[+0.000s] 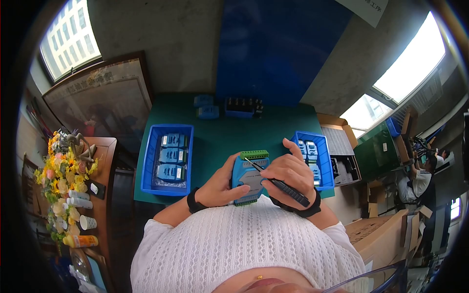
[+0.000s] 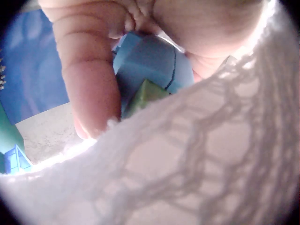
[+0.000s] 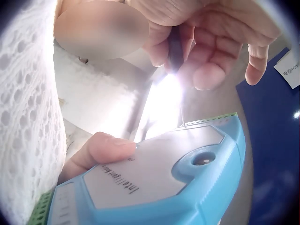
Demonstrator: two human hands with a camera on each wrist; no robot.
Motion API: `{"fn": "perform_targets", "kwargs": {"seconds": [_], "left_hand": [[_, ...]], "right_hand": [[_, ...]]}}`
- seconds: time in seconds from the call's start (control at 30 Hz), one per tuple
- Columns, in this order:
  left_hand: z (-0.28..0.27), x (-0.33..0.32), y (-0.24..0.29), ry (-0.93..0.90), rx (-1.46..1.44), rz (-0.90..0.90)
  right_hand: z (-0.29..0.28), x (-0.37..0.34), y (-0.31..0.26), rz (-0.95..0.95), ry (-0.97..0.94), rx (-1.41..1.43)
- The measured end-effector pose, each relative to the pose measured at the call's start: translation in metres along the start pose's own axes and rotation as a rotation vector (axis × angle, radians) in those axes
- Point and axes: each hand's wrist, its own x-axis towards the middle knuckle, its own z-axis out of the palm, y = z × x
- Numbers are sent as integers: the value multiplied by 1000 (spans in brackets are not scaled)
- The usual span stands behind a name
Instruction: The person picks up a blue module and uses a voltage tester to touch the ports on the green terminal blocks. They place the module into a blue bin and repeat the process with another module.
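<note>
A blue module [image 1: 248, 177] with green terminal strips at both ends is held near the chest by my left hand [image 1: 219, 187]. In the right wrist view the left thumb lies on the pale label of the module [image 3: 154, 173]. My right hand [image 1: 291, 177] pinches a black pen-like tool [image 1: 288, 191], whose thin tip points to the edge beside the upper green strip. Seen from the right wrist, the tool [image 3: 176, 51] comes down to that edge. In the left wrist view, fingers [image 2: 91, 93] wrap the module [image 2: 150, 61], and knitted fabric hides much of it.
On the green table [image 1: 220, 139], a blue bin [image 1: 146, 161] with several modules stands at left and another bin [image 1: 330, 163] at right. Two modules [image 1: 207, 112] and a small tray [image 1: 239, 114] of dark parts lie at the back. An open cardboard box [image 1: 351, 134] is beyond the right bin.
</note>
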Motion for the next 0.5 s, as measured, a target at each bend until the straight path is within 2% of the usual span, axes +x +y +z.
{"fn": "perform_targets", "kwargs": {"seconds": [0.13,0.27,0.33,0.4,0.47,0.5], "left_hand": [[-1,-1,2,-21,-22,-9],[0,0,6,-26,47,-15],[0,1,6,-6,-8,14],[-1,3,4,9,-53,30],[-3,6,0,16,-92,25],[-6,6,-2,19,-21,14]], "right_hand": [[2,2,-2,4,32,18],[4,-4,-2,102,103,180],[4,-11,0,154,170,269],[3,-18,3,188,262,384],[7,-29,6,318,443,490],[8,-35,7,395,517,525]]}}
